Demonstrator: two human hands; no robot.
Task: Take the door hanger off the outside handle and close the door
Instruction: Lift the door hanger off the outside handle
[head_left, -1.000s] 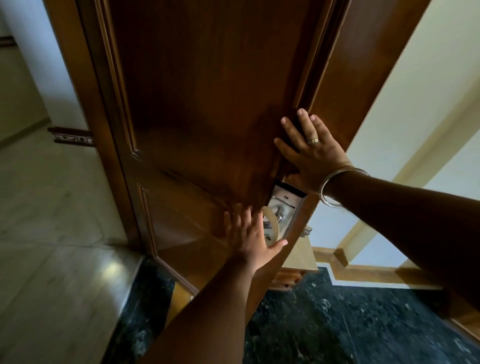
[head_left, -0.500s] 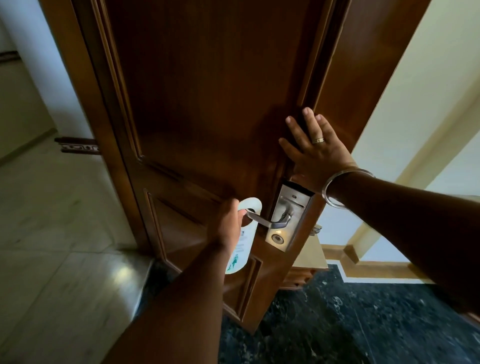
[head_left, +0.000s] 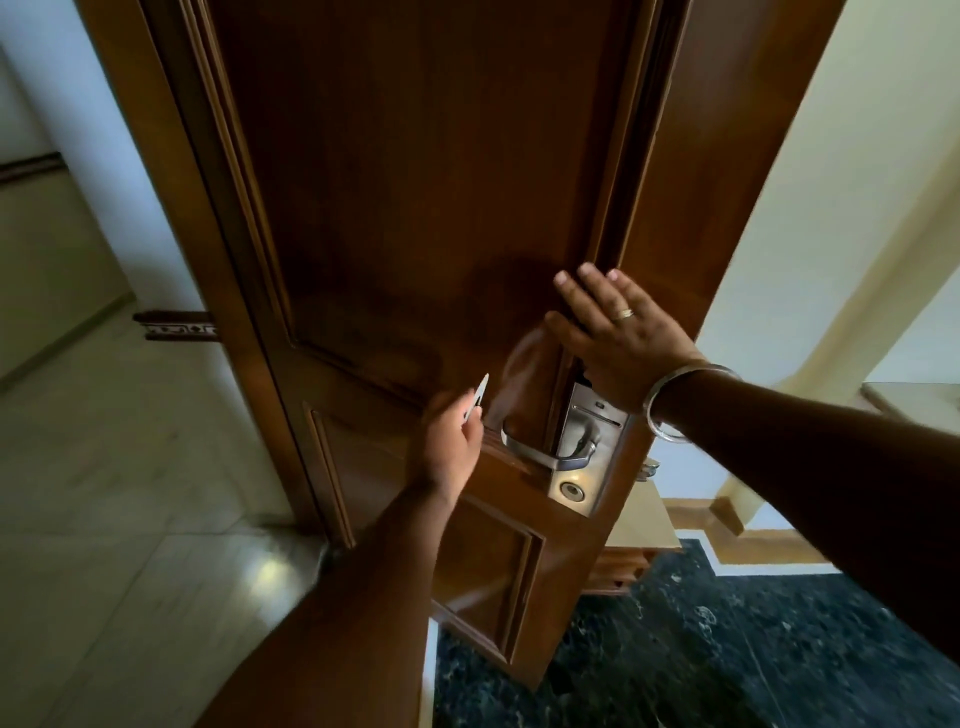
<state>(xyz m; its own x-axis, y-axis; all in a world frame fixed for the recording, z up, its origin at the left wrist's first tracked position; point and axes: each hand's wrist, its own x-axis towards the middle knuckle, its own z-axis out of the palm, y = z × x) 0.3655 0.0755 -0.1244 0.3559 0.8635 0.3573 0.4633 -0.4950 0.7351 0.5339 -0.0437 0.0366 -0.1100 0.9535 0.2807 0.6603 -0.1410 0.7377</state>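
A dark wooden door (head_left: 415, 208) stands partly open in front of me. Its silver lever handle (head_left: 550, 452) sits on a metal lock plate (head_left: 589, 447) near the door's right edge, and nothing hangs on it. My left hand (head_left: 449, 447) is just left of the lever's tip, shut on the white door hanger (head_left: 478, 397), which shows only as a thin edge-on strip above my fingers. My right hand (head_left: 618, 332) lies flat with fingers spread against the door's edge above the lock plate; it wears a ring and a bangle.
Pale tiled corridor floor (head_left: 104, 493) lies to the left of the door. Dark marble floor (head_left: 727, 649) is at lower right, with a low wooden cabinet (head_left: 639, 535) behind the door's edge. A cream wall (head_left: 831, 208) stands at the right.
The hanger was around the lever half a second ago; now it is off the lever and held in my left hand, moved left. My right hand has stayed on the door edge.
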